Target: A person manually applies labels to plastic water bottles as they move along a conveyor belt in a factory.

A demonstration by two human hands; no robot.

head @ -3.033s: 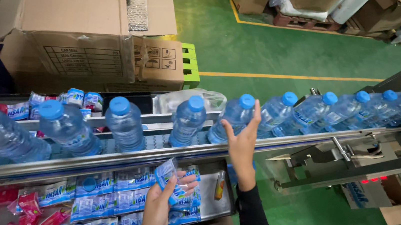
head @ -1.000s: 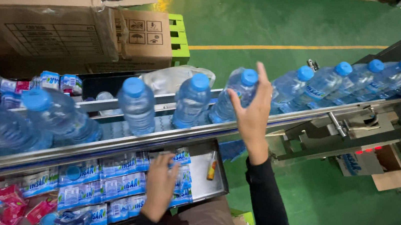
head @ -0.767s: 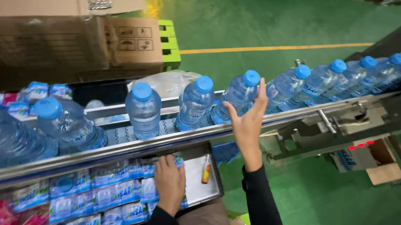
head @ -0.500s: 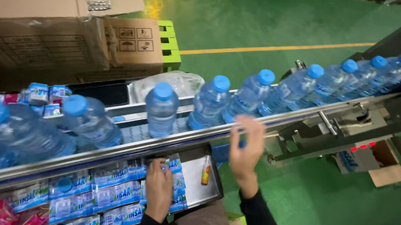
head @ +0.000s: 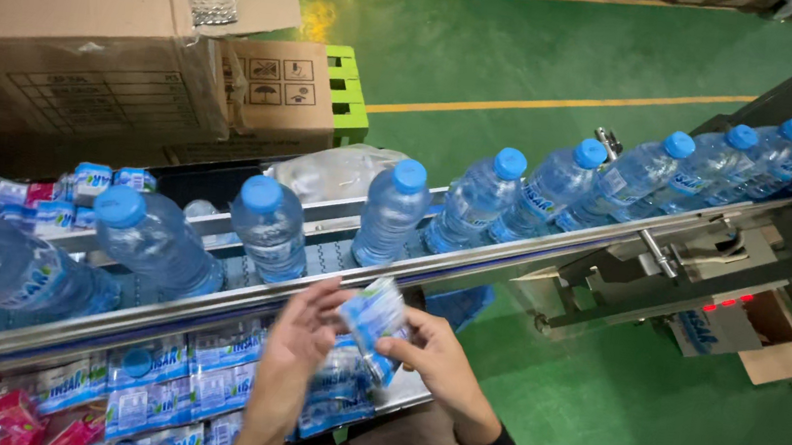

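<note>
My left hand (head: 295, 340) and my right hand (head: 439, 355) together hold a blue and white label sleeve (head: 371, 315) just below the conveyor's near rail (head: 208, 305). Both hands pinch it between thumb and fingers. Clear water bottles with blue caps stand in a row on the conveyor; the nearest ones are a bottle (head: 389, 214) right above my hands and a bottle (head: 268, 228) to its left. Beneath my hands lies a tray of more blue label sleeves (head: 148, 388).
Large open cardboard boxes (head: 86, 68) stand behind the conveyor at the left, next to a green pallet (head: 349, 98). Red label bundles (head: 7, 412) lie at the lower left. Machine framework (head: 708, 278) and a small box sit right, on green floor with a yellow line (head: 549, 101).
My right hand has dropped from the bottles on the conveyor down to my left hand. My left hand lifted a label sleeve from the tray, and both hands now hold it. Bottles moved along the belt.
</note>
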